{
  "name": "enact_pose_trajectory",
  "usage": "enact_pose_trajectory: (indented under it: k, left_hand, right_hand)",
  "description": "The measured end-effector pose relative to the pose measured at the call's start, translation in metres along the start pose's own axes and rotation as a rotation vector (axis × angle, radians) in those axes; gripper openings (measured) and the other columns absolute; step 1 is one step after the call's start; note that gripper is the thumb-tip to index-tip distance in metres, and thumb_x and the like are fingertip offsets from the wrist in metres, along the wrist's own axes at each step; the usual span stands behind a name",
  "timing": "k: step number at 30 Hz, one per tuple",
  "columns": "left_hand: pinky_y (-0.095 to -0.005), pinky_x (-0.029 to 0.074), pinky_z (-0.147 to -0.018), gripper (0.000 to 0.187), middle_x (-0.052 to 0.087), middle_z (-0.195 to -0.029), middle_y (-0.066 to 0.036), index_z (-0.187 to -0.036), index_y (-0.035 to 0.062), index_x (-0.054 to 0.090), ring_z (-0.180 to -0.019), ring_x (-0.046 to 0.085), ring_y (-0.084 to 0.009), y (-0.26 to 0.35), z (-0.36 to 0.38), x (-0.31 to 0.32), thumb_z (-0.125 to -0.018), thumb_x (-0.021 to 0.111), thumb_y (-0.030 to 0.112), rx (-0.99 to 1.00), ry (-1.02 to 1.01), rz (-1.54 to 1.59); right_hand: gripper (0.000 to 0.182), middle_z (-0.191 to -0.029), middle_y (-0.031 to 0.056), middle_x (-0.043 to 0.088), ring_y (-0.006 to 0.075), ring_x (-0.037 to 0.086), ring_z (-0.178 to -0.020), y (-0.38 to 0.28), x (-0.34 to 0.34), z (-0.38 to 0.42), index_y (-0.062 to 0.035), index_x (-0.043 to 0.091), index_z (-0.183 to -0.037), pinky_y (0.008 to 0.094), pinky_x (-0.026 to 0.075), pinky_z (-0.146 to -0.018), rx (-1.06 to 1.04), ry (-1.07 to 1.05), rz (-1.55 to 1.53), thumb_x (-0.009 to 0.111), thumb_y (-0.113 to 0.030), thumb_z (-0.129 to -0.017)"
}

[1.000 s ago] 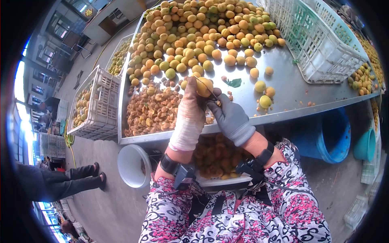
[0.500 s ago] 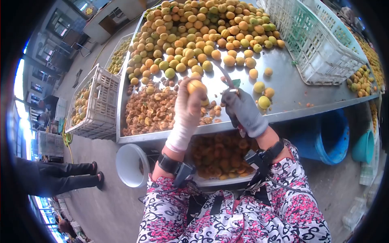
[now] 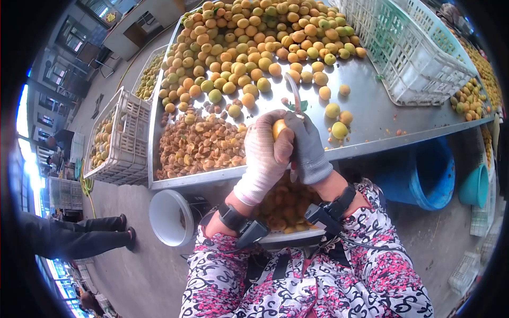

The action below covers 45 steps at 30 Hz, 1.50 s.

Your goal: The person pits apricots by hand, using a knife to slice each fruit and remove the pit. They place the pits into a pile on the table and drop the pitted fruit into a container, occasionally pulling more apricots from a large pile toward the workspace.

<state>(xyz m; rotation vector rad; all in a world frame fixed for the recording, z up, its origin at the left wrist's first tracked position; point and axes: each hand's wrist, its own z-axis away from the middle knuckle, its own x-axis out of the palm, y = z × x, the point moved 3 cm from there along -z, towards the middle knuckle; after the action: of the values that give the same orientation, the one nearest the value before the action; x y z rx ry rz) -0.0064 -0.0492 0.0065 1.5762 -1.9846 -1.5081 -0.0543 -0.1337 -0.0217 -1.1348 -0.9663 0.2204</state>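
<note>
My left hand (image 3: 263,148), in a pale glove with stained fingers, is closed around an orange-yellow apricot (image 3: 278,128). My right hand (image 3: 310,151), in a grey glove, grips a knife (image 3: 295,95) whose thin curved blade points up and away from me. Both hands are pressed together over the table's near edge, and the right fingers partly hide the fruit. Where the blade meets the apricot, if it does, I cannot see. Left of my hands lies a heap of brown apricot pits (image 3: 199,146). A large pile of whole apricots (image 3: 249,47) covers the far table.
The metal table (image 3: 371,119) has a raised rim. A white crate (image 3: 424,79) stands on its right. Below my hands is a container of apricot pieces (image 3: 289,209). A white bucket (image 3: 170,217), a blue barrel (image 3: 432,175) and a fruit crate (image 3: 119,140) surround the table. A person's legs (image 3: 85,231) show at left.
My left hand has brought its apricot right and down against my right hand; before, the hands were apart. The knife remains in my right hand, its blade now more upright.
</note>
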Motion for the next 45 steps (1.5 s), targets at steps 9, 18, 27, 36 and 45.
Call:
enact_pose_trajectory:
  k: [9, 18, 27, 36, 45]
  left_hand:
    - [-0.0244, 0.041, -0.062, 0.050, 0.049, -0.068, -0.002, -0.106, 0.0004, 0.055, -0.062, 0.047, -0.0128, -0.029, -0.007, 0.003, -0.094, 0.044, 0.048, -0.604, 0.123, 0.911]
    - [-0.0361, 0.046, -0.063, 0.056, 0.059, -0.097, -0.008, -0.114, 0.0021, 0.055, -0.068, 0.053, -0.0197, -0.059, -0.003, -0.016, -0.087, 0.054, 0.051, -0.944, 0.078, 1.437]
    - [-0.0317, 0.046, -0.065, 0.061, 0.055, -0.070, -0.006, -0.101, -0.0003, 0.061, -0.059, 0.049, -0.0154, -0.028, 0.019, 0.007, -0.084, 0.055, 0.058, -0.911, -0.380, 1.270]
    - [-0.0323, 0.038, -0.052, 0.047, 0.051, -0.061, -0.008, -0.100, 0.0026, 0.056, -0.039, 0.037, -0.0159, -0.017, 0.024, 0.034, -0.087, 0.053, 0.048, -1.094, -0.515, 1.361]
    - [-0.0246, 0.029, -0.043, 0.032, 0.051, -0.062, -0.003, -0.095, 0.0104, 0.055, -0.037, 0.030, -0.0101, -0.018, 0.028, 0.033, -0.091, 0.047, 0.041, -0.870, -0.715, 1.589]
  right_hand:
    - [0.026, -0.083, 0.0047, 0.058, 0.0139, 0.058, -0.078, 0.010, -0.018, -0.011, -0.0024, 0.056, -0.104, 0.0282, 0.048, -0.070, -0.325, -0.110, 0.398, 0.057, -0.025, -0.091]
    - [0.037, -0.075, 0.0003, 0.058, 0.0050, 0.052, -0.056, -0.046, 0.002, 0.014, -0.0033, 0.061, -0.113, 0.0180, 0.041, -0.050, 0.384, -0.566, 0.611, 0.062, -0.030, -0.087]
    - [0.034, -0.051, -0.0046, 0.030, 0.0083, 0.029, -0.040, -0.073, -0.016, -0.015, -0.0122, 0.044, -0.071, 0.0249, 0.027, -0.040, -0.102, -0.229, -0.118, 0.048, -0.035, -0.096]
    - [0.029, -0.051, -0.0042, 0.039, 0.0048, 0.034, -0.040, -0.082, -0.005, -0.010, -0.0095, 0.051, -0.071, 0.0217, 0.030, -0.039, -0.259, -0.253, -0.201, 0.052, -0.023, -0.096]
    - [0.033, -0.049, -0.0058, 0.037, 0.0042, 0.029, -0.036, -0.065, -0.001, -0.013, -0.0126, 0.046, -0.067, 0.0222, 0.023, -0.034, -0.214, -0.130, -0.259, 0.051, -0.028, -0.097]
